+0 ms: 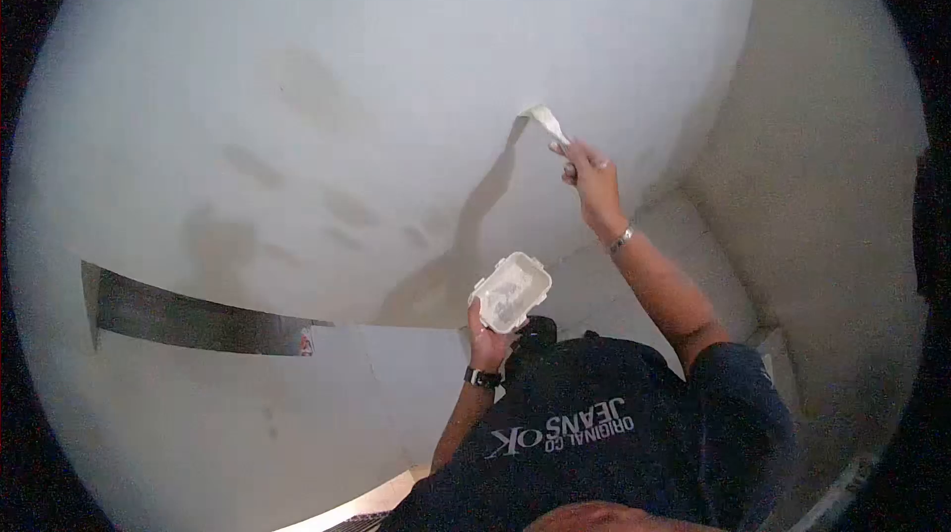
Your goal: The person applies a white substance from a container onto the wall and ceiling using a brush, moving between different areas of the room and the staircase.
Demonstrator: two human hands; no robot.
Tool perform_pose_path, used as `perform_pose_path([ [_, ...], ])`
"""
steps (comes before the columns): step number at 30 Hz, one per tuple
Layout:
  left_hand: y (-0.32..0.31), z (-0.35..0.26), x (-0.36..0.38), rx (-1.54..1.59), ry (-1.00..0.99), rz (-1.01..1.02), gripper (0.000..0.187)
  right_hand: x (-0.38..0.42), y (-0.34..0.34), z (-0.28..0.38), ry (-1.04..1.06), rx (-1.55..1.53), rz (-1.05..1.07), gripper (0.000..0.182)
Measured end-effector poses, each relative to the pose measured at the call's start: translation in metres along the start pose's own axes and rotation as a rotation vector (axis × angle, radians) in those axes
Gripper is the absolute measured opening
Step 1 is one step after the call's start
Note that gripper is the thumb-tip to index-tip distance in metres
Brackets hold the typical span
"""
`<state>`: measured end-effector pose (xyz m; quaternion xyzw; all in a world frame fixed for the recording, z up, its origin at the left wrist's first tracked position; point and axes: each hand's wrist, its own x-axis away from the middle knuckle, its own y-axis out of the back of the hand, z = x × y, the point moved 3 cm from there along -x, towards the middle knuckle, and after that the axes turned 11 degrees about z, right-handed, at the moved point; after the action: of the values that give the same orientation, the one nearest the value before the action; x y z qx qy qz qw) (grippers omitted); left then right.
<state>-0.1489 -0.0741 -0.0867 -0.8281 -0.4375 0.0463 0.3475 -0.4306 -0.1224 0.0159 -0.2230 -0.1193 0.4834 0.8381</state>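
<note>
My left hand (pixel 487 346), with a dark watch at its wrist, holds a small white plastic tub (pixel 513 292) by its near side. White material lies inside the tub. My right hand (pixel 596 187), which has a bracelet at the wrist, is higher up and to the right. Its fingers close round the handle of a small white-coated tool (pixel 546 120), a brush or a spreader; I cannot tell which. The tool's tip is at the large pale surface (pixel 396 56), touching or very close to it. A shadow of the arm and tool falls on that surface.
A long dark recess (pixel 188 319) cuts into the pale surface at the left, with a small red and white mark near its right end. A greyish wall (pixel 832 156) rises at the right. Darker patches show on the pale surface. My dark printed shirt fills the bottom.
</note>
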Motion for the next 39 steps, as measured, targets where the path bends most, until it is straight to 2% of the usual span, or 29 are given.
perform_pose_path([
  [2,0.012,0.011,-0.008,0.094,-0.013,-0.006,0.061,-0.02,-0.009,0.037,0.097,-0.053,0.024,0.03],
  [4,-0.001,0.005,-0.007,0.043,0.005,-0.044,0.06,-0.025,-0.012,0.074,0.179,-0.062,0.029,0.03],
  [5,-0.004,0.004,-0.006,-0.002,0.016,-0.083,0.06,-0.029,-0.014,0.082,0.261,-0.067,0.042,0.029],
  [6,-0.008,0.003,-0.005,-0.003,0.013,-0.086,0.06,-0.031,-0.012,0.08,0.259,-0.069,0.046,0.029],
  [9,-0.018,-0.003,-0.004,-0.077,0.041,-0.137,0.059,-0.032,0.006,0.056,0.271,-0.021,0.002,0.028],
  [11,-0.021,-0.004,-0.006,0.042,0.098,-0.148,0.059,-0.04,0.025,0.017,0.036,0.16,0.029,0.029],
  [14,-0.021,-0.004,-0.007,0.064,0.071,-0.089,0.061,-0.035,0.047,-0.03,0.065,0.119,-0.062,0.026],
  [15,-0.021,-0.005,-0.008,0.06,0.062,-0.081,0.061,-0.035,0.057,-0.044,-0.007,0.156,-0.081,0.025],
  [16,-0.022,-0.007,-0.009,0.061,0.06,-0.088,0.06,-0.033,0.06,-0.051,-0.08,0.193,-0.101,0.024],
  [19,-0.022,-0.004,-0.004,0.037,0.021,-0.073,0.06,-0.01,0.061,-0.057,-0.076,0.136,-0.139,0.025],
  [22,-0.014,0.0,-0.007,0.053,0.001,-0.046,0.06,-0.018,0.028,-0.019,-0.017,0.187,-0.141,0.023],
  [24,-0.01,0.003,-0.007,0.088,0.011,-0.032,0.06,-0.028,-0.006,0.028,-0.019,0.15,-0.03,0.027],
  [27,-0.012,0.001,-0.006,0.072,0.001,-0.023,0.061,-0.03,-0.046,0.085,0.088,0.039,0.029,0.027],
  [29,-0.015,0.006,-0.004,0.07,-0.01,-0.062,0.06,-0.027,-0.05,0.099,0.256,-0.089,0.101,0.028],
  [33,-0.017,0.003,-0.005,0.021,-0.024,-0.085,0.059,-0.02,-0.034,0.077,0.297,-0.007,0.069,0.027],
  [35,-0.014,0.006,-0.004,0.087,0.029,-0.138,0.058,-0.026,-0.009,0.031,0.143,0.111,0.037,0.027],
  [37,-0.016,0.007,-0.005,0.1,0.028,-0.176,0.058,-0.036,0.022,-0.024,0.1,0.174,-0.021,0.027],
  [39,-0.011,0.01,-0.005,0.114,0.025,-0.216,0.059,-0.034,0.046,-0.052,0.056,0.236,-0.078,0.027],
])
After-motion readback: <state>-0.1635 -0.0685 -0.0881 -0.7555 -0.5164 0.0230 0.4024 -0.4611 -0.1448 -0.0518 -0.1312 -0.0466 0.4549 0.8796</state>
